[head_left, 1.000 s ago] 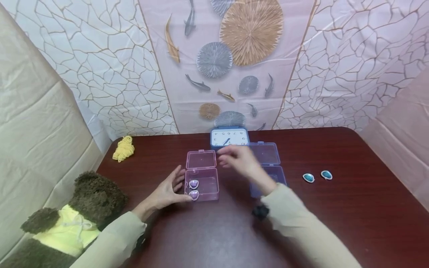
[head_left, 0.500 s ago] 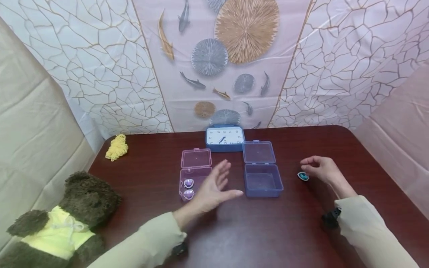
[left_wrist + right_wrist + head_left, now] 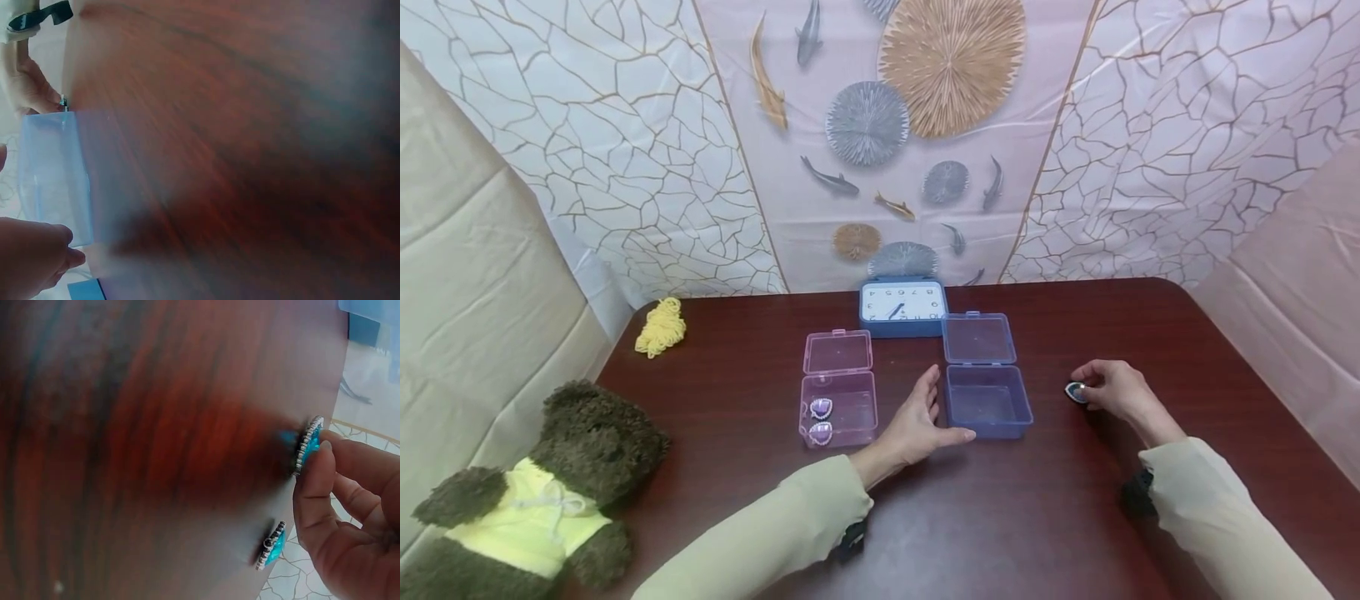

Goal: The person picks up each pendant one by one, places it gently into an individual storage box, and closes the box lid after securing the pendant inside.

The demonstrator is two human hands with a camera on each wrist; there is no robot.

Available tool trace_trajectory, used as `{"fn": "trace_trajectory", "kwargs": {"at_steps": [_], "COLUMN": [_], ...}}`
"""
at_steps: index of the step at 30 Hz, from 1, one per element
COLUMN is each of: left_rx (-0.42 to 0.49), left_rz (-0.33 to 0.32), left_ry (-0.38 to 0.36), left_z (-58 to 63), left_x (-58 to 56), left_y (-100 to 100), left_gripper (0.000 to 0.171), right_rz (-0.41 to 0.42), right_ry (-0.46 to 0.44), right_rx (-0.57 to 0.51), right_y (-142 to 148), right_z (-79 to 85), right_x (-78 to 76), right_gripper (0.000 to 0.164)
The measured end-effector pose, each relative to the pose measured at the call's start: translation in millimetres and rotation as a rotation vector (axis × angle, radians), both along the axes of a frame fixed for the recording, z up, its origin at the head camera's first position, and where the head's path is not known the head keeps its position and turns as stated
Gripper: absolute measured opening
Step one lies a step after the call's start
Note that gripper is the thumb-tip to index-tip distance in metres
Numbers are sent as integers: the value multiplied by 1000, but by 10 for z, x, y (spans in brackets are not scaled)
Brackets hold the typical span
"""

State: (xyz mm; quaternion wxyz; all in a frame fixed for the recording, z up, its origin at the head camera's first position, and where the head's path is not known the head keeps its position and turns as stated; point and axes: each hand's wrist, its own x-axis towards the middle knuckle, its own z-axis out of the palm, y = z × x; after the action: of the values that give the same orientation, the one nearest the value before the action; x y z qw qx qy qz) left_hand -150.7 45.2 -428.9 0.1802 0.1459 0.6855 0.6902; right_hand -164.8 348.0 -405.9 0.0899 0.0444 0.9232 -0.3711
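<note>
My right hand pinches a teal faceted gem with a silver beaded border between thumb and fingertips. The gem is tilted up at the table surface. A second teal gem lies close by in the right wrist view; in the head view my right hand hides it. My left hand stands at the left side of an open, see-through blue box, fingers extended, thumb by its front edge. An open pink box stands further left, with two purple gems along its left side.
A blue clock lies behind the two boxes, by the patterned backdrop. Yellow yarn is at the far left corner. A brown plush bear in a yellow top lies at the left.
My left hand has moved right from the pink box to the blue one. My right hand has swung from between the boxes to the teal gems and now grips one, tipping it up.
</note>
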Motion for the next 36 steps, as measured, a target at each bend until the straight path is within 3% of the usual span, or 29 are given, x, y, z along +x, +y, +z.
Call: {"fn": "trace_trajectory", "kwargs": {"at_steps": [11, 18, 21, 25, 30, 36], "left_rx": [35, -42, -66, -90, -141, -143], "left_rz": [19, 67, 65, 56, 47, 48], "left_ry": [53, 63, 69, 70, 86, 89], "left_z": [-86, -113, -98, -62, -43, -65], "left_x": [-77, -95, -99, -103, -110, -118], "left_y": [163, 177, 173, 167, 171, 168], "left_gripper": [98, 95, 94, 93, 93, 92], "right_rz": [15, 18, 21, 56, 80, 177], "right_ry": [22, 47, 95, 154, 66, -43], "right_rx": [24, 31, -54, -285, -557, -547], "right_y": [-64, -97, -132, -261, -564, -923], "right_z": [-19, 55, 145, 291, 439, 415], "right_x": [-14, -26, -49, -92, -99, -108], "right_gripper": [19, 18, 20, 23, 18, 24]}}
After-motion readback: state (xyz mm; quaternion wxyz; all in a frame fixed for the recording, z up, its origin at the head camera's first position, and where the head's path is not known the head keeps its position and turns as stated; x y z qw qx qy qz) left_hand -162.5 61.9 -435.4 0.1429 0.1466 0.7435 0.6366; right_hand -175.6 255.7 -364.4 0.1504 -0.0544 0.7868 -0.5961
